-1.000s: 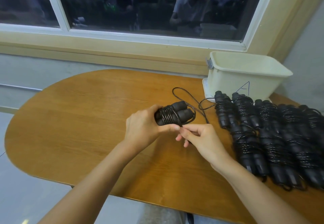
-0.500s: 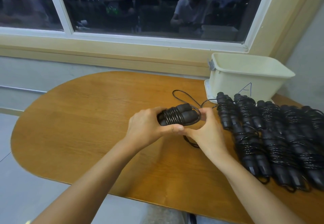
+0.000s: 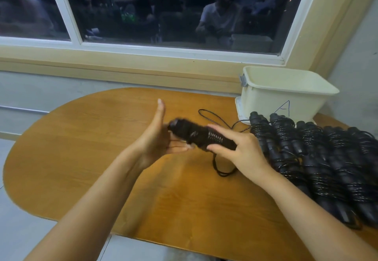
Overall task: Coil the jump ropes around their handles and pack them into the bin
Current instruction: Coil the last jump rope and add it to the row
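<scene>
A black jump rope (image 3: 201, 135), its cord wound round both handles, is held above the wooden table (image 3: 86, 148). My right hand (image 3: 239, 152) grips its right end between thumb and fingers. My left hand (image 3: 159, 138) is spread flat, thumb up, with its palm against the bundle's blurred left end. A loose loop of cord (image 3: 222, 167) hangs below the bundle, and another length of cord (image 3: 212, 116) lies on the table behind it. The cream plastic bin (image 3: 286, 95), marked with an A, stands at the back right.
Several coiled black jump ropes (image 3: 319, 158) lie in rows on the table's right side, in front of the bin. A window with a cream sill (image 3: 122, 70) runs behind the table. The table's rounded left end (image 3: 12, 158) borders grey floor.
My left hand let go of the bundle and spread flat against its end. My right hand took hold of the bundle, which turned to lie lengthwise between both hands.
</scene>
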